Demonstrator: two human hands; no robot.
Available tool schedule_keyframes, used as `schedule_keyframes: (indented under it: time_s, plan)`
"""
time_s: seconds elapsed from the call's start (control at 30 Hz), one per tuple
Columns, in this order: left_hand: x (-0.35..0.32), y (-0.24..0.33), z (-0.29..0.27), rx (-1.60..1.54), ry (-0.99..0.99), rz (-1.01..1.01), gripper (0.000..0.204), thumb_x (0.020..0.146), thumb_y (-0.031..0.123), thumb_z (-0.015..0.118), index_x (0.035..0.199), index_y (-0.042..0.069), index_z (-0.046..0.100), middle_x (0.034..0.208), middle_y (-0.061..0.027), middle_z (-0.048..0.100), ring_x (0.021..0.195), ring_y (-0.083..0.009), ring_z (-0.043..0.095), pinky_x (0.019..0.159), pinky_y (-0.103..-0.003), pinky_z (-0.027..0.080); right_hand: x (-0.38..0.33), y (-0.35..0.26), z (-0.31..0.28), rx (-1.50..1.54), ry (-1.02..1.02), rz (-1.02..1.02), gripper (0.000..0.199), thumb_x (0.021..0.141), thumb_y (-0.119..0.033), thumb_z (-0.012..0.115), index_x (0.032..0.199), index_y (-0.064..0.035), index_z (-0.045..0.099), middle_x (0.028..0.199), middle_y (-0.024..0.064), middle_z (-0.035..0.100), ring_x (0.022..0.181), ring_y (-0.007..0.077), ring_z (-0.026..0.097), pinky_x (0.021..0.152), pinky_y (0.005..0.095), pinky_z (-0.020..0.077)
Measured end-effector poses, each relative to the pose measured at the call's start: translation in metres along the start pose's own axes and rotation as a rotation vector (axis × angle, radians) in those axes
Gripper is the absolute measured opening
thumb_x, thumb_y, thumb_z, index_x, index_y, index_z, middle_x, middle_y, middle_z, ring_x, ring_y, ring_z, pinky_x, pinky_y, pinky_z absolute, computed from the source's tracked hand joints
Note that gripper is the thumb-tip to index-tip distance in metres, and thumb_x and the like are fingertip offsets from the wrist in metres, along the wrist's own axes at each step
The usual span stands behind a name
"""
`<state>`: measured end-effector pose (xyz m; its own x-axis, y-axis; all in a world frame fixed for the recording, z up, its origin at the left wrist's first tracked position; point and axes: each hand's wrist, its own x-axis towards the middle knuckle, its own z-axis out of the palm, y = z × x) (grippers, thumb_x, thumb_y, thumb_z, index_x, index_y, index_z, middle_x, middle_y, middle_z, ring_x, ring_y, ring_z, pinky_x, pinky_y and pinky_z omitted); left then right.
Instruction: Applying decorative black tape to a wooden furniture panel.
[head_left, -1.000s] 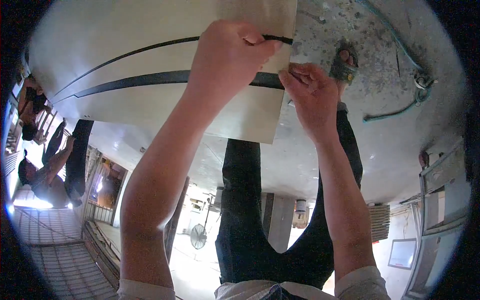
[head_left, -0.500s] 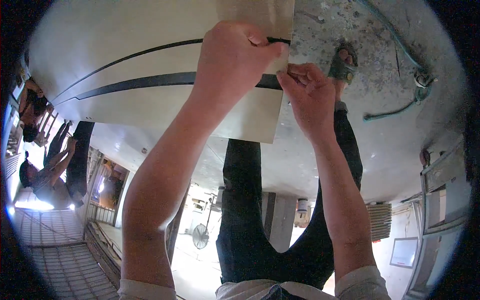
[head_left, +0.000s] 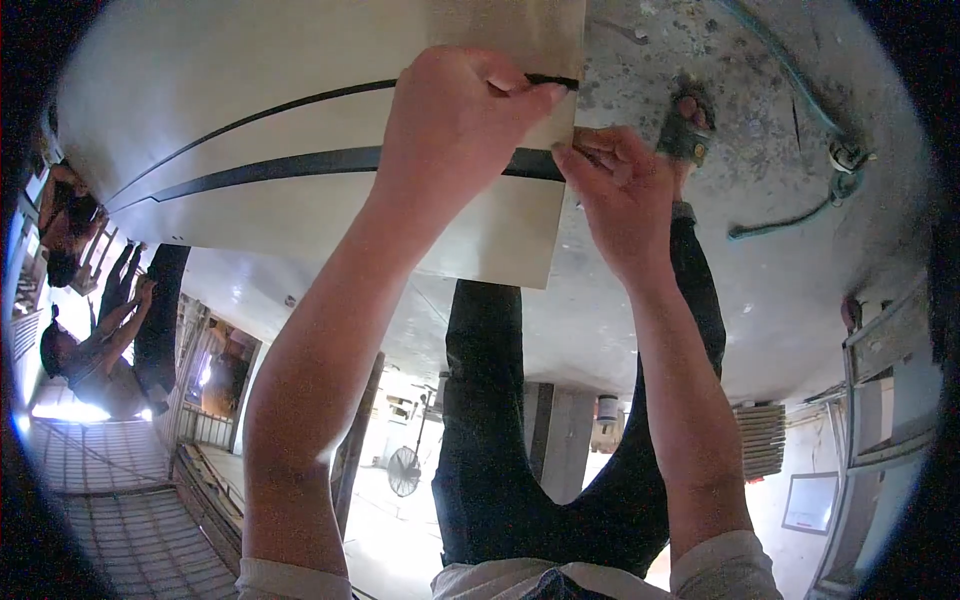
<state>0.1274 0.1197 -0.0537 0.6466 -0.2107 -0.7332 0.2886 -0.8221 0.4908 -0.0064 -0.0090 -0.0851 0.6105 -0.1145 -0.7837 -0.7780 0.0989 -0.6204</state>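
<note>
A long cream panel stretches from the far left to the middle, carrying a thin black strip and a wider black strip along its length. My left hand lies across both strips near the panel's right end. Its fingers are curled in and its thumb points along the thin strip's end; what they pinch, if anything, is hidden. At the panel's right edge, beside the wider strip's end, my right hand is closed, thumb and fingertips together. Whatever is between them is too small to make out.
Grey, stained floor surrounds the panel. My sandalled foot stands just right of it, and a green rope lies beyond. Other people are at the far left. A fan stands behind my legs.
My left hand has slid slightly to the left along the panel, showing more of the thin strip's end. My right hand has stayed almost in place.
</note>
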Motion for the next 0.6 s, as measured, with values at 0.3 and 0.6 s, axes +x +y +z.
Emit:
schedule_keyframes:
  time_s: [0.3,0.6]
  plan:
    - [-0.001,0.008,0.002,0.129,-0.012,0.018,0.037,0.084,0.035,0.078,0.073,0.000,0.072,0.060,-0.0088,0.067,0.055,-0.0113,0.065,0.055,-0.027,0.052,-0.002,-0.002,0.001,0.084,0.027,0.013,0.015,0.091,-0.006,0.069,0.102,0.0031,0.065,0.101,0.0088,0.071,0.095,0.0106,0.064,0.083,0.0241,0.0505]
    - [-0.017,-0.005,-0.002,-0.081,0.065,0.056,0.029,0.083,0.025,0.075,0.074,-0.001,0.068,0.065,-0.0137,0.068,0.057,-0.0210,0.066,0.056,-0.033,0.051,0.003,-0.007,-0.008,0.004,-0.037,0.015,0.017,0.091,-0.007,0.070,0.104,0.0031,0.066,0.100,0.0076,0.071,0.093,0.0101,0.065,0.081,0.0250,0.0519]
